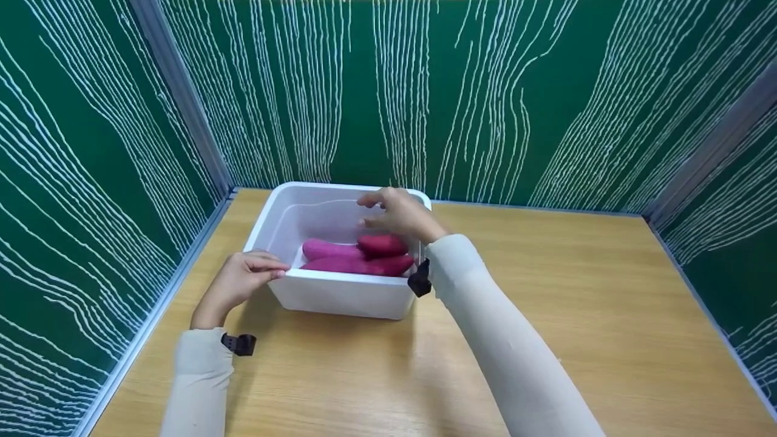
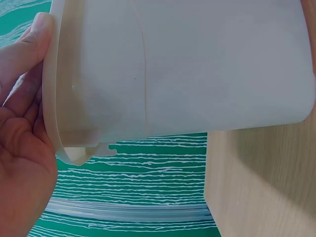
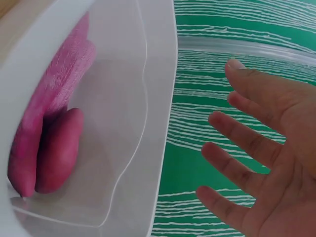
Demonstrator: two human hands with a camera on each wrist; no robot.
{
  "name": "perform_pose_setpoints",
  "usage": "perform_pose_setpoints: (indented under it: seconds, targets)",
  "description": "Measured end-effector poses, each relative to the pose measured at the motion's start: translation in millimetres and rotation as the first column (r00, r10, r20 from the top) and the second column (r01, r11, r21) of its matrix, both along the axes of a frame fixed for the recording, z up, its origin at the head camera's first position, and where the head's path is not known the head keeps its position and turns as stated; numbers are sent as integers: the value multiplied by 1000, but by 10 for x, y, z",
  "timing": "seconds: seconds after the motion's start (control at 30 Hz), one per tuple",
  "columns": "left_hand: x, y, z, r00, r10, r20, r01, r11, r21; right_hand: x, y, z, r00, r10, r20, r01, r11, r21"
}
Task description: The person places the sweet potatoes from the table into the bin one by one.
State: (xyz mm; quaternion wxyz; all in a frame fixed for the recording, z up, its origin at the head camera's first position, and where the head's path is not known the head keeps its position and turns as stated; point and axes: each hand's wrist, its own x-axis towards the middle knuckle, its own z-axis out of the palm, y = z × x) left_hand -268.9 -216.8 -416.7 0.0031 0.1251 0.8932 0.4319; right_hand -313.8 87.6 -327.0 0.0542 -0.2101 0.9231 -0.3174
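Note:
A white plastic bin point(image 1: 340, 296) stands on the wooden table, with several pink and red sweet potatoes point(image 1: 383, 245) lying on its bottom. At its front-left corner my left hand point(image 1: 243, 276) pinches the rim, the thumb on one side of the lip in the left wrist view and the fingers on the other. My right hand point(image 1: 397, 212) hovers over the bin's right side near the back rim. It holds nothing, and its fingers point(image 3: 242, 133) are spread in the right wrist view. The sweet potatoes point(image 3: 61, 150) lie below it, partly hidden by the near wall.
Green walls point(image 1: 461, 121) with white wavy lines enclose the table at the back and both sides. Grey metal strips point(image 1: 176, 91) run along the wall corners. The wooden tabletop point(image 1: 576, 291) extends to the right of the bin. Each sleeve has a black wrist camera point(image 1: 243, 345).

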Motion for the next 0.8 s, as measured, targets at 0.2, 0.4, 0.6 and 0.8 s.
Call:
perform_pose_setpoints:
  seconds: [0.2,0.4,0.6,0.8]
  targets:
    - [-4,4,-19,999,-12,-50,11,1000,-3,0,64,-16,999,5,-32,-6,1000,-13]
    - [-4,2,-27,999,-8,-31,8,1000,6,-9,72,-33,1000,2,-6,-2,1000,-13]
    - [4,0,-25,1000,-1,-16,1,1000,9,-12,87,-51,1000,5,-28,-6,1000,-16]
    - [1,-5,-12,1000,10,8,-10,1000,11,-14,120,-57,1000,13,-28,-14,999,-31]
